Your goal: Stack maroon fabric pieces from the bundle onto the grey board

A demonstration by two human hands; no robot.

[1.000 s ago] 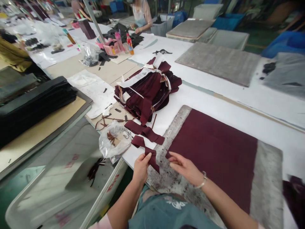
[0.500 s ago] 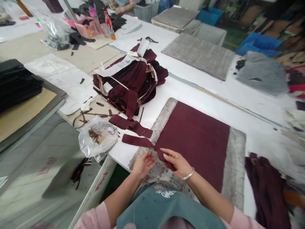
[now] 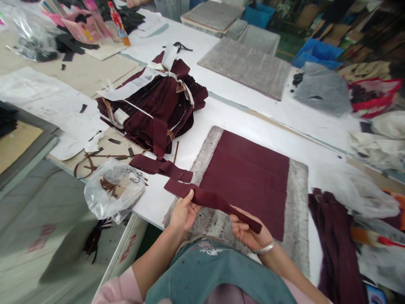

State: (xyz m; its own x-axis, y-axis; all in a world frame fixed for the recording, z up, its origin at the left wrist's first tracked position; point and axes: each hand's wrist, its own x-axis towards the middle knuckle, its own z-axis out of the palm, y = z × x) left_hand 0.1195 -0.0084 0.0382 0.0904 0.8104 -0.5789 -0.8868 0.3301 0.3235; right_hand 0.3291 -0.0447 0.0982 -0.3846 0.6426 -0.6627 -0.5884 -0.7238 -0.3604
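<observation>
We are pinching the strip [image 3: 212, 199] with our left hand [image 3: 184, 214], thumb over fingers; our right hand [image 3: 251, 233] is curling at its nearer end, how tightly we cannot tell. Beyond the grip, the cloth [image 3: 248, 179] is covering the board [image 3: 296, 185]; leftward, the bag [image 3: 110, 207] is sitting, the bundle [image 3: 139, 120] lying farther out.

Both forearms extended forward. Left hand [image 3: 185, 213]: thumb atop the maroon strip [image 3: 209, 199], grip closed. Right hand [image 3: 249, 232]: fingers curled, against the maroon strip's right-hand portion.
</observation>
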